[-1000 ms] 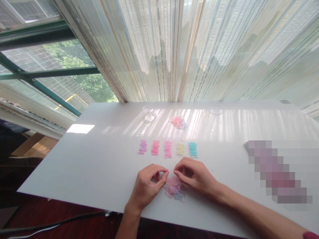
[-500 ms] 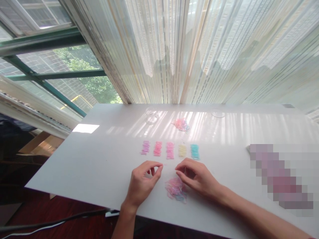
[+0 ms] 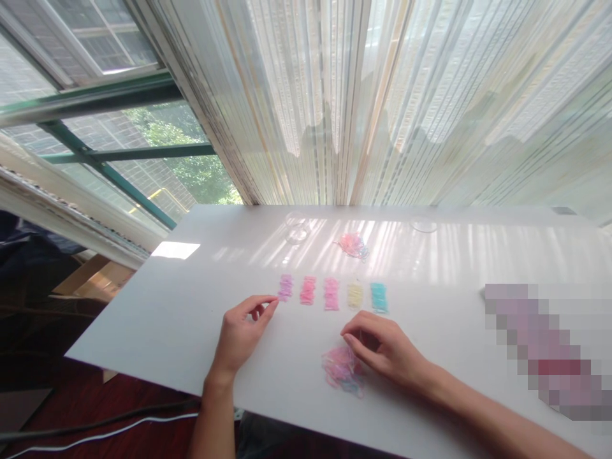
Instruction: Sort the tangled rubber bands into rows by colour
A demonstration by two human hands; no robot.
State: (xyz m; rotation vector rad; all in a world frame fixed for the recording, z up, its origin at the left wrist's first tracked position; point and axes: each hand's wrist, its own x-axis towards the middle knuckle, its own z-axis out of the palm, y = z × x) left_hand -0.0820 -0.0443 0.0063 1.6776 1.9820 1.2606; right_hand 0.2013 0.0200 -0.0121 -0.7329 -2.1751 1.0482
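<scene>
Left hand moved toward white table's left edge, pinched beside thin purple strips; right hand pinched near tangled pastel strands; contents unclear.

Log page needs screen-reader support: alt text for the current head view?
A person's left hand is pinched by the purple bundle, leftmost of five coloured bundles in a row on a white table; right hand at a pastel tangle. Another tangle lies beyond.

Inspected: left hand and right hand, both bare, with slender fingers; fingernail detail too small to tell. Left forearm and right forearm, both bare and smoothly tapered towards narrow wrists where visible over the flat white tabletop.
</scene>
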